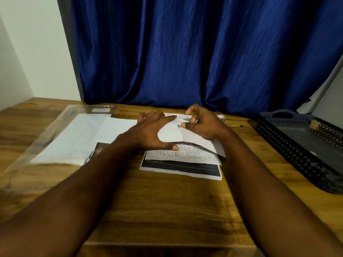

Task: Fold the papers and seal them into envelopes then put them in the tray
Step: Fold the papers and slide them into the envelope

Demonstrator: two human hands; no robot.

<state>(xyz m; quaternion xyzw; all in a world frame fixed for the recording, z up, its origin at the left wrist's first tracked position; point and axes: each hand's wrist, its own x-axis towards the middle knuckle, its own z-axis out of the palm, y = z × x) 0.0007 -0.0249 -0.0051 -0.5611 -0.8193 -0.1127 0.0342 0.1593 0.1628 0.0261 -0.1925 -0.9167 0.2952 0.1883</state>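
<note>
Head view, 1 moment of the folding step. The left hand (pixel 148 130) is lying flat and spread at the centre of the frame, thumb pressing on the printed stack (pixel 181 163) beneath; its likely purpose is pinning the papers so they are not sliding while the top sheet is being turned. It is grasping nothing, only pressing. The right hand (pixel 201 123), just right of centre, is curling thumb and fingertips around the far part of the top sheet (pixel 196 140), pinching it and lifting it off the stack, so the sheet's near right edge is arching clear of the printed page below. The sheet's long axis appears to be running from the frame's lower right towards the upper centre, its raised portion pointing towards the blue curtain (pixel 185 52); motion blur is making the exact fold line unreadable. White envelopes in a clear sleeve (pixel 74 138) are waiting at centre left on the wooden table (pixel 167 210), within the left hand's reach. The dark perforated tray (pixel 297 143) is standing at the right edge, well apart from the papers and apparently holding nothing sealed yet.
</note>
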